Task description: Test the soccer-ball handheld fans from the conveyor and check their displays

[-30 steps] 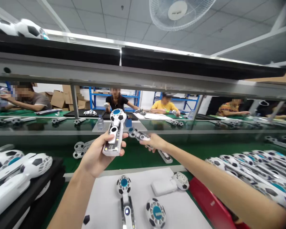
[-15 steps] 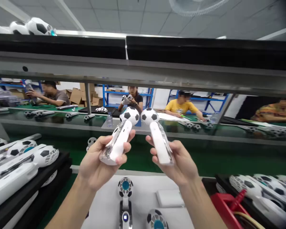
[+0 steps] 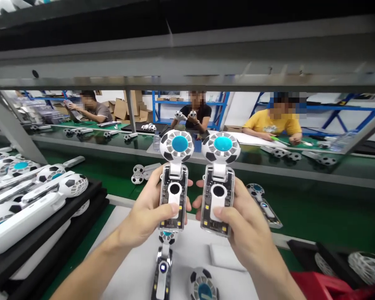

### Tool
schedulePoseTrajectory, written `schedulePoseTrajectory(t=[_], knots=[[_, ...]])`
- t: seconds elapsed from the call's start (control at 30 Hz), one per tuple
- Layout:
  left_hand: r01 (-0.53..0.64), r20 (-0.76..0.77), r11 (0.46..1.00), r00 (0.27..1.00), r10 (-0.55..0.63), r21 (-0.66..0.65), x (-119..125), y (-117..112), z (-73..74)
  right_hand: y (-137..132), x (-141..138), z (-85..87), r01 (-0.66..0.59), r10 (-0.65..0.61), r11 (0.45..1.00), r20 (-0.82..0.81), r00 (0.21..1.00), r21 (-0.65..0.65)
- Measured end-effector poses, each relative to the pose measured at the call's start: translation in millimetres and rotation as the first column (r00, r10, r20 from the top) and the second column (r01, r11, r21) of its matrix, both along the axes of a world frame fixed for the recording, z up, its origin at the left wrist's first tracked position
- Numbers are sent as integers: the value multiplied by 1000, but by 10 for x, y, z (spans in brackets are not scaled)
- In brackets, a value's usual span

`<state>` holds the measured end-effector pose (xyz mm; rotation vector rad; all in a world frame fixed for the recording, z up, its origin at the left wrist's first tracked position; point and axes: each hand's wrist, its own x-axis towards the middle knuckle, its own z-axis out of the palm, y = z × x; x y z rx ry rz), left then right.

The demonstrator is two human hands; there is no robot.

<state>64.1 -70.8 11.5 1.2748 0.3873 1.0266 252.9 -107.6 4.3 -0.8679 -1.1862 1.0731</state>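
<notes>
My left hand (image 3: 140, 214) is wrapped round a handheld fan (image 3: 174, 189), with its thumb on the white front strip. A second, matching handheld fan (image 3: 218, 192) stands upright in my right hand (image 3: 248, 216), the thumb likewise low on its front. Both fans have football-patterned heads with blue centres, clear cases with dark circuit boards and round black displays, which look unlit. Below them on the white work surface (image 3: 118, 250) lies another fan (image 3: 163, 268) with a lit display. Beside it, a further football-patterned fan head (image 3: 204, 285) is partly cut off by the lower frame edge.
Black trays (image 3: 90, 193) stacked with fans stand at the left. A fan (image 3: 265, 206) lies on the green belt (image 3: 306, 208) ahead. At lower right is a red bin (image 3: 325, 285). A white pad (image 3: 226, 256) lies near my right forearm. Several co-workers sit across the line.
Both fans have turned from their plain white backs to their fronts, blue centres facing me. My thumbs now rest on the front strips. The view has tilted downward.
</notes>
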Motion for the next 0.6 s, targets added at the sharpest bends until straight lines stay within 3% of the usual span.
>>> schedulePoseTrajectory(t=[0.13,0.43,0.6], knots=[[15,10,999,1000,-15,-44,52,28,-19,72,39,-7,-68,68,998,-41,997,6],[65,13,995,998,-64,-74,112,123,-65,222,33,-74,-73,67,996,-97,993,-59],[40,36,991,999,-36,-127,104,145,-58,228,34,-82,-84,81,996,-85,993,-41]])
